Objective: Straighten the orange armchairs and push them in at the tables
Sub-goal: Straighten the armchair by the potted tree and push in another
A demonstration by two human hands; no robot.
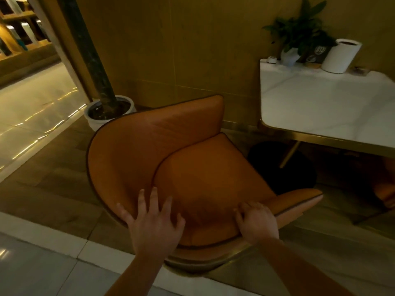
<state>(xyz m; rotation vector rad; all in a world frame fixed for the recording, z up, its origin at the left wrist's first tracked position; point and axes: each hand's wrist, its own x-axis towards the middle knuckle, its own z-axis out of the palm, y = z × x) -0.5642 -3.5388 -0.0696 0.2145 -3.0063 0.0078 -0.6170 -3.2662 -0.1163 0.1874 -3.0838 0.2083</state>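
Observation:
An orange armchair (192, 167) with dark piping and a gold base stands in front of me, turned at an angle, its seat facing up and to the right toward a white marble table (320, 107) with a gold rim. My left hand (154, 223) lies on the top of the curved backrest with its fingers spread over the inner side. My right hand (256, 221) grips the backrest edge further right, fingers curled over it. A gap of floor separates the chair from the table. Part of another orange chair (384, 193) shows under the table at the far right.
A white planter (106, 114) with a dark trunk stands just behind the chair on the left. On the table's far side sit a potted plant (299, 37), a white cylinder (339, 56) and small items. The wooden wall lies beyond; a shiny walkway runs left.

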